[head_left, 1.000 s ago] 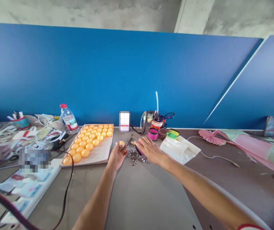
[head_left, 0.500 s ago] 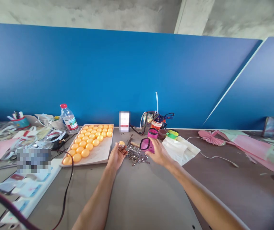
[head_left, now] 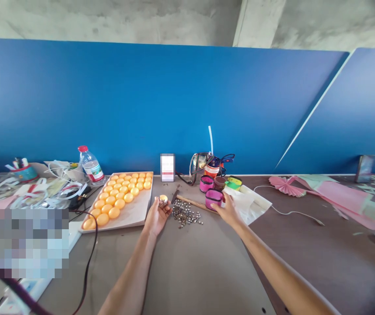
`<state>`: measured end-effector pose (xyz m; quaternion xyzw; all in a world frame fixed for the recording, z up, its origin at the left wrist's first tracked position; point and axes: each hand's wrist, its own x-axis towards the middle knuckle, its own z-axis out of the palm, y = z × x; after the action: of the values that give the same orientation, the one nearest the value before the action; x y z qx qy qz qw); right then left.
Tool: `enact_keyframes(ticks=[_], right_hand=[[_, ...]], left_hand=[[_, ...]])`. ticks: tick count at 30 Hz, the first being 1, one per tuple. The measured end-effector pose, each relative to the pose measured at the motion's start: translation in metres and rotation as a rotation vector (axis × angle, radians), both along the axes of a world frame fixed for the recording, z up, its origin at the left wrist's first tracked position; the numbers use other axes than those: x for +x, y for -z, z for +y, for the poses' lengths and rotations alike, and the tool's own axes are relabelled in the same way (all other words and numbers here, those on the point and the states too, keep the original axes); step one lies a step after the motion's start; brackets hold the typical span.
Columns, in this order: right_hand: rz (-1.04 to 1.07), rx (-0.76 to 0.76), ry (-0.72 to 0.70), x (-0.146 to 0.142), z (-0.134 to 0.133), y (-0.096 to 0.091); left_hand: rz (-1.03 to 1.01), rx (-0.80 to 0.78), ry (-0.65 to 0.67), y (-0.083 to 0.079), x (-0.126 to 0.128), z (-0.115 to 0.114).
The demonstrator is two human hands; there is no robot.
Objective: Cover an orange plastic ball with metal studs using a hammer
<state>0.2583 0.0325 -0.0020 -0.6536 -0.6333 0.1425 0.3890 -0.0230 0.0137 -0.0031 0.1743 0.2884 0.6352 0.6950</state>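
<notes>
Across the broad counter [head_left: 203, 262] we go, and there's the tray [head_left: 138, 214], its orange balls [head_left: 119, 204] all looking plain. Right of the tray lies a hammer [head_left: 194, 203], head towards it, handle slanting away and nearer the wearer. Now the hands: the left hand [head_left: 156, 219], just right of the tray, curls snugly round a ball; the right hand [head_left: 230, 212], farther right, pinches a magenta container [head_left: 213, 202] between thumb and fingers, mouth upward, too round for a clear long axis. The held ball [head_left: 163, 200] looks part-covered: glittery below, pale bare crown pointing up, no long axis. Smallest of all, loose metallic studs [head_left: 186, 214] heap up right of the tray, plenty unused.
</notes>
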Motion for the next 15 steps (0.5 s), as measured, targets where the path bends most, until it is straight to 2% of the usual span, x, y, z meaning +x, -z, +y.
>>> enact_keyframes(ticks=[4,10,15], right_hand=[[-0.031,-0.004,0.108,-0.005,0.002,0.003],[-0.117,-0.095,0.253,0.005,0.003,0.002],[-0.144,-0.133,0.227,0.007,0.008,0.008]], left_hand=[[0.001,-0.005,-0.004,-0.002,0.000,-0.001],[-0.002,-0.014,-0.004,-0.003,0.002,-0.001],[-0.004,0.001,-0.012,-0.001,0.001,-0.001]])
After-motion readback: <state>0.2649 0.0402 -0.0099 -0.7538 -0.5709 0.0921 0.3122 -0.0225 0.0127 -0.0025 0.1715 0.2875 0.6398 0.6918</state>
